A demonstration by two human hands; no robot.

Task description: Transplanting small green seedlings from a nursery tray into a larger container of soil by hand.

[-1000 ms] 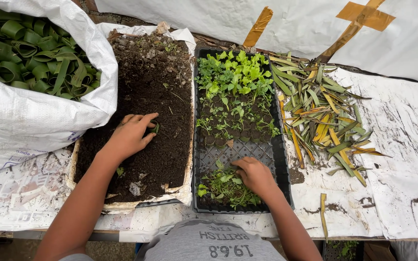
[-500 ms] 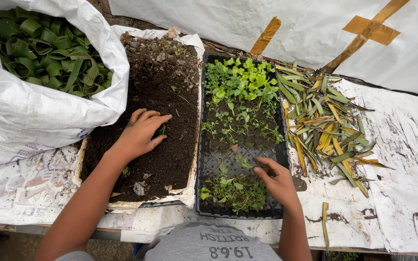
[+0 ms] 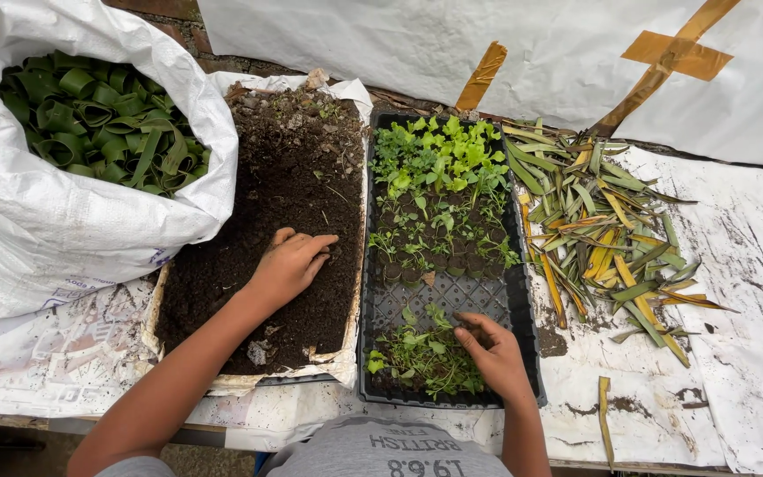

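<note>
A person works over a covered surface with both bare hands among soil and young plants. The left hand lies palm down on the dark soil that fills a box lined with white sheeting, its fingers curled and pressed into the earth near the box's right side; whether anything is held beneath the fingers cannot be told. The right hand rests at the near end of a black seedling tray, just beside the soil box, with its fingers drawn narrowly together at a clump of small green seedlings in the tray's near corner; they appear to pinch at a plant, though the grasp itself is too small to make out. More seedlings, leafier and brighter green, crowd the far end of the tray, while the cells in the middle stand bare. To the left, an open white sack holds curled strips of green leaf. To the right of the tray, a loose heap of cut green and yellow leaf strips lies on the soil-smeared white covering. A white sheet patched with brown tape hangs behind.
</note>
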